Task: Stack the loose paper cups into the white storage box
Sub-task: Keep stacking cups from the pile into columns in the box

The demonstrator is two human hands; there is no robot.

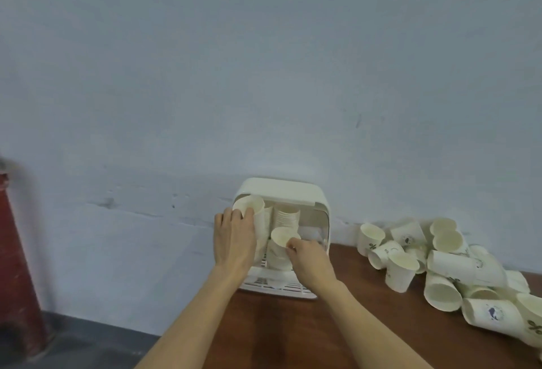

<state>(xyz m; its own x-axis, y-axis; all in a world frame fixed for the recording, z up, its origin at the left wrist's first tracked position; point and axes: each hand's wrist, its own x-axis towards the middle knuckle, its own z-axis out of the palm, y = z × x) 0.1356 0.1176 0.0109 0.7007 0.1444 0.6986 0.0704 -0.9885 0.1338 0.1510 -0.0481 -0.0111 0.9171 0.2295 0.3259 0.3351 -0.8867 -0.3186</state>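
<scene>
White plastic storage box [305, 192] on the brown wooden counter [293, 336] holds several nested stacks of cream paper cups [286, 216], yet a big loose heap of printed paper cups [451, 263] waits well to its right, so plenty's left. Left hand [234, 239] grips the leftmost stack; right hand [308, 257] pinches one cup's rim at the opening.

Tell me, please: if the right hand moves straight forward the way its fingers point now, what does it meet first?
The right hand already pinches the rim of a paper cup at the mouth of the white storage box. Going on, that cup would probably meet the stack of cups behind it; depth is unclear.
</scene>
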